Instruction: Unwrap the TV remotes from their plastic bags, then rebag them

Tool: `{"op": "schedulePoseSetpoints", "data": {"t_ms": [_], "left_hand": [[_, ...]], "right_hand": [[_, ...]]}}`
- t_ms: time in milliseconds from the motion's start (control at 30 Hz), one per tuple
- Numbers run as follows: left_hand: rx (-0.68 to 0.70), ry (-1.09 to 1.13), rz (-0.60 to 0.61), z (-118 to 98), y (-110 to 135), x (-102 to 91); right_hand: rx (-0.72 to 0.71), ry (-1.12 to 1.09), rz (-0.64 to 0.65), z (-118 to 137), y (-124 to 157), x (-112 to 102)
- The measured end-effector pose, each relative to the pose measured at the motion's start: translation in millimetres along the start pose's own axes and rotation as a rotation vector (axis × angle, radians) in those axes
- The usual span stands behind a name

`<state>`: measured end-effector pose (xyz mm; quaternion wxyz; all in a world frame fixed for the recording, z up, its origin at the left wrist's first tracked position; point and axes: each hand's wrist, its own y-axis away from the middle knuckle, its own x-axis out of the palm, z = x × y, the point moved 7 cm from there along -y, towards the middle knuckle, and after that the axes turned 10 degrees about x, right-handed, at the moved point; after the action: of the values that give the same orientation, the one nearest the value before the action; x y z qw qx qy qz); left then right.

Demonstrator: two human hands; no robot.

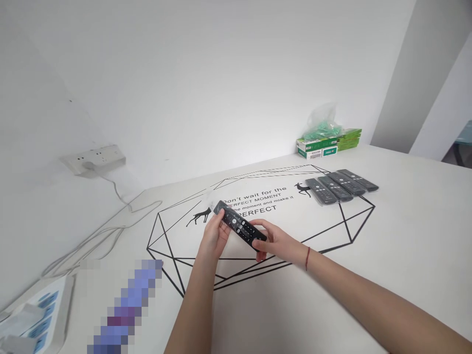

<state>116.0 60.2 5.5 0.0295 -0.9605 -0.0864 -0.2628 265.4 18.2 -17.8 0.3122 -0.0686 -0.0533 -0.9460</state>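
Note:
Above the printed tabletop, a black remote control is held at a slant between both hands, its button side facing up. My left hand grips its far upper end, where clear plastic film shows around the tip. My right hand is closed on the lower right end, thumb on top and fingers beneath. Farther right, several more dark remotes in clear sleeves lie side by side in a row on the table.
Green and white boxes stand against the wall, with a clear plastic bag on top. A wall socket has a plugged-in cable running along the table's left. A power strip and a pixelated blue area are at the lower left.

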Motion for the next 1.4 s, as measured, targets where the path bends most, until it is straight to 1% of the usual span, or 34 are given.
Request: {"op": "schedulePoseSetpoints", "data": {"t_ms": [67, 133, 200, 300, 367, 433, 500, 600, 767, 833, 900, 1000, 1200, 1300, 1400], "left_hand": [[-0.016, -0.021, 0.053, 0.3, 4.7, 7.6], [-0.014, -0.013, 0.063, 1.3, 6.6, 10.3], [0.002, 0.010, 0.023, 3.3, 4.8, 7.2], [-0.005, 0.040, -0.028, 8.7, -0.3, 0.1], [-0.015, 0.046, -0.013, 11.2, -1.8, -0.6], [-0.030, 0.028, 0.034, 12.6, 0.0, 2.8], [-0.051, -0.012, 0.097, 14.1, 4.7, 8.7], [-0.079, -0.074, 0.208, 17.3, 13.2, 19.4], [-0.155, -0.179, 0.381, 29.0, 24.5, 32.4], [-0.172, -0.224, 0.402, 32.4, 26.3, 32.9], [-0.169, -0.261, 0.394, 33.3, 26.4, 31.4], [-0.158, -0.281, 0.402, 32.6, 26.4, 30.8], [-0.190, -0.359, 0.473, 37.8, 32.2, 34.4], [-0.183, -0.397, 0.515, 39.3, 34.9, 36.9], [-0.183, -0.414, 0.530, 39.4, 35.3, 36.6]], "right_hand": [[0.006, 0.026, -0.072, -1.1, -1.2, -6.5], [0.002, -0.004, -0.090, 0.2, -0.9, -9.9], [-0.001, -0.090, -0.026, 2.5, 0.6, -8.4], [0.019, -0.237, 0.114, 4.8, 4.3, -2.5], [0.025, -0.259, 0.167, 5.2, 6.2, 0.1], [0.009, -0.206, 0.163, 5.2, 6.5, 0.0], [-0.018, -0.136, 0.100, 4.8, 5.0, -3.7], [-0.057, -0.050, -0.041, 4.6, 1.9, -12.7], [-0.084, 0.054, -0.206, 1.9, -2.8, -23.2], [-0.086, 0.090, -0.280, 0.8, -3.4, -27.8], [-0.095, 0.162, -0.345, 2.0, -2.5, -31.0], [-0.129, 0.293, -0.397, 7.3, 0.7, -31.6], [-0.188, 0.538, -0.507, 15.4, 8.1, -31.9], [-0.205, 0.613, -0.538, 17.3, 10.0, -31.9], [-0.211, 0.666, -0.534, 18.7, 10.1, -30.8]]}}
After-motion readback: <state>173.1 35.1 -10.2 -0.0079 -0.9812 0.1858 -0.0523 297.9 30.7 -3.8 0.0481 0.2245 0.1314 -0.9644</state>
